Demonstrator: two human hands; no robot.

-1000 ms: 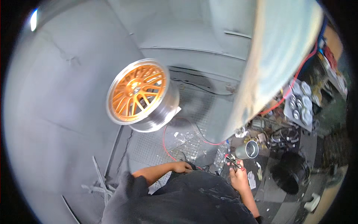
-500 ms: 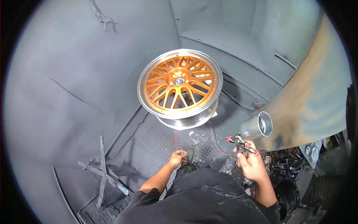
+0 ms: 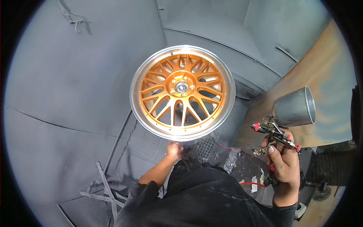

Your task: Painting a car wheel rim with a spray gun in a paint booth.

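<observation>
My right hand [image 3: 286, 165] is closed around a spray gun [image 3: 279, 134], raised at the right. The gun has a black body, red rings and a grey cup [image 3: 292, 109] tilted with its rim to the right. In the middle stands a wheel rim [image 3: 174, 100] with gold spokes and a polished silver lip, its face turned up toward me. My left hand [image 3: 174, 150] is at the near edge of the wheel rim, its fingers curled. Whether it touches the lip, or what it holds, is hidden.
Grey walls [image 3: 68, 87] enclose the left and back. A brown, paint-stained panel [image 3: 329, 125] curves along the right. A red hose [image 3: 249, 184] runs below the gun. Grey crossed bars [image 3: 106, 185] lie at the lower left, and scraps of paper [image 3: 254, 185] at the lower right.
The spray gun has moved right and up in my right hand. My left hand has shifted slightly left and forward to the wheel's edge. The wheel looks larger and is seen more from above.
</observation>
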